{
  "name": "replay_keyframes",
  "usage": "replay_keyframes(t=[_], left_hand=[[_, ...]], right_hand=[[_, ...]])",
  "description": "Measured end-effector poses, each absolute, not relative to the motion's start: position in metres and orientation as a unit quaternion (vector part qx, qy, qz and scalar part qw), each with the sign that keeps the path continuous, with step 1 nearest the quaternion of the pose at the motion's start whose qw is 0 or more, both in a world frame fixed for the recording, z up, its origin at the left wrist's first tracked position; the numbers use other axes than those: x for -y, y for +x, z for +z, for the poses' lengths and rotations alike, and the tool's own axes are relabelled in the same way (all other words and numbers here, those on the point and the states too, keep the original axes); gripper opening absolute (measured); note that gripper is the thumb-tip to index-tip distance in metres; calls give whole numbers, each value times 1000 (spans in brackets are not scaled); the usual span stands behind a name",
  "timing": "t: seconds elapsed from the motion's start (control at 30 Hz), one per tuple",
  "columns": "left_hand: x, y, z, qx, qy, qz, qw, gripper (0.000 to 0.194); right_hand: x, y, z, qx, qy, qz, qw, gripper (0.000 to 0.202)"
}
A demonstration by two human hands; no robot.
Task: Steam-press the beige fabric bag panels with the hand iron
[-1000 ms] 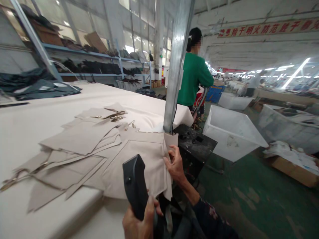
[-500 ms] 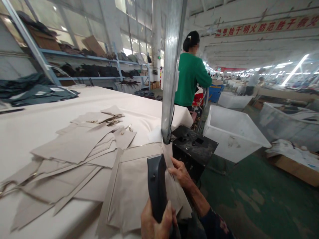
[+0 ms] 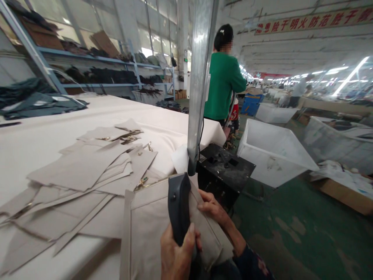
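Observation:
My left hand (image 3: 177,251) is wrapped round a dark grey handheld device (image 3: 178,208), held upright over beige fabric. To its right, my right hand (image 3: 214,208) pinches the edge of the beige fabric piece (image 3: 148,229), which has stitched seams and a zip-like strip along its top. The device covers part of this piece. Left of it, a loose pile of beige cut pieces (image 3: 72,167) with metallic zips lies on the pale cloth-covered table (image 3: 163,116).
A metal post (image 3: 199,85) rises at the table's corner beside a black box (image 3: 225,163). White bins (image 3: 274,155) stand on the green floor to the right. A person in green (image 3: 223,83) stands beyond the post. Shelves (image 3: 96,58) with dark fabrics line the left wall.
The device has shifted slightly left and up with my left hand. The fabric's right part is turned more outward under my right hand. The view has tilted a little downward.

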State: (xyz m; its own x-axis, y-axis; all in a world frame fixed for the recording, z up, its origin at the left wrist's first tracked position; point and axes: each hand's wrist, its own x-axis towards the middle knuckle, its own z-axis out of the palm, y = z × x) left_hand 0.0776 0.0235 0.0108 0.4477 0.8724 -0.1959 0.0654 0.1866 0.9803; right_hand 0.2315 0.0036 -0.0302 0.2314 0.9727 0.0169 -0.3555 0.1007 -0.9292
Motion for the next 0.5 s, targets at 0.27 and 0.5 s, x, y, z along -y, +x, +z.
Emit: replay_keyframes(t=[0.27, 0.5], left_hand=[[-21, 73, 5, -416, 570, 313, 635, 29], [-36, 56, 7, -446, 516, 358, 638, 32]], right_hand=[[-9, 235, -23, 359, -460, 506, 635, 49], [-4, 227, -28, 330, -440, 518, 655, 57]])
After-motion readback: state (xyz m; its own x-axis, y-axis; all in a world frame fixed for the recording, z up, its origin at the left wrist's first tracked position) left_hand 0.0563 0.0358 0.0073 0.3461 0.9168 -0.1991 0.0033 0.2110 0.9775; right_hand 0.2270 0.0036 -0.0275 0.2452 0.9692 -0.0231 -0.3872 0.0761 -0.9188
